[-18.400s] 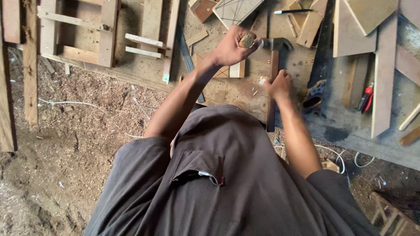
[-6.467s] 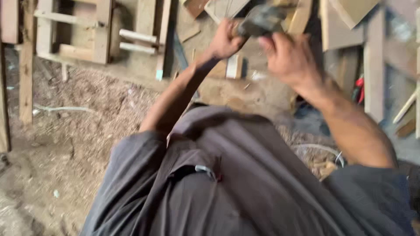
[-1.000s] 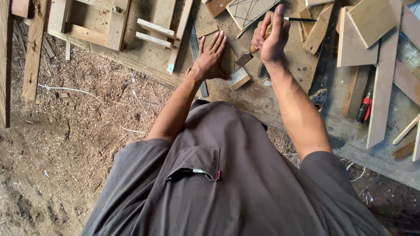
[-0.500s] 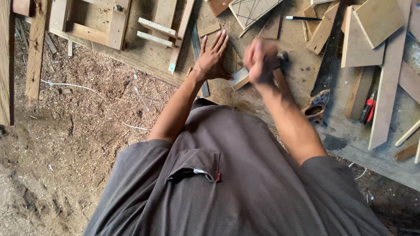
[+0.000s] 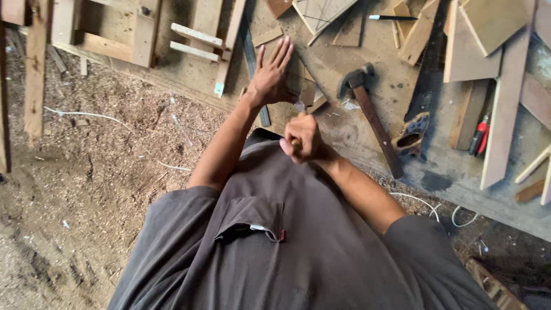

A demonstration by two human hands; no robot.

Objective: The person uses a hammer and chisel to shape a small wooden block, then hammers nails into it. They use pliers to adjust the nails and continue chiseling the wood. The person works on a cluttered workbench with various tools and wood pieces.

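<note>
My left hand [image 5: 271, 73] lies flat, fingers spread, pressing on a small wooden piece [image 5: 304, 95] on the workbench [image 5: 350, 143]. My right hand [image 5: 301, 138] is curled into a fist just in front of my chest, close to the near end of that piece; I cannot make out anything inside it. A hammer [image 5: 372, 117] with a brown wooden handle lies on the bench just right of both hands, untouched.
A handsaw [image 5: 414, 133] lies right of the hammer. Boards and offcuts [image 5: 505, 92] cover the bench's right side, with a red-handled tool [image 5: 479, 135] among them. A wooden frame [image 5: 115, 34] sits far left, a metal ruler [image 5: 254, 69] by my left wrist. Sawdust covers the floor [image 5: 86, 172].
My right hand, raised above the bench a second ago, has swung down toward me and closed into a fist. My left hand has stayed pressed on the wood.
</note>
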